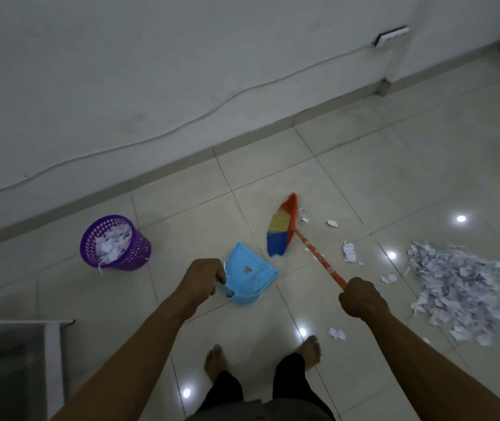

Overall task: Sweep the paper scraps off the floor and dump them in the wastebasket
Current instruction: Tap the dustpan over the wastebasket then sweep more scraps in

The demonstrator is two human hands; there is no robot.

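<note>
My left hand (203, 278) grips the handle of a light blue dustpan (250, 273), which hangs above the floor with almost nothing in it. My right hand (361, 297) holds the orange handle of a small broom (282, 227) whose red, yellow and blue bristles point away from me. A big pile of white paper scraps (458, 287) lies on the tiles to the right. Loose scraps (348, 252) are scattered between the pile and the broom head. A purple mesh wastebasket (115, 243), partly filled with paper, stands to the left near the wall.
My bare feet (216, 361) stand on glossy cream tiles. A white wall with a cable and a socket (391, 36) runs across the top. A grey and white object (18, 369) sits at the bottom left.
</note>
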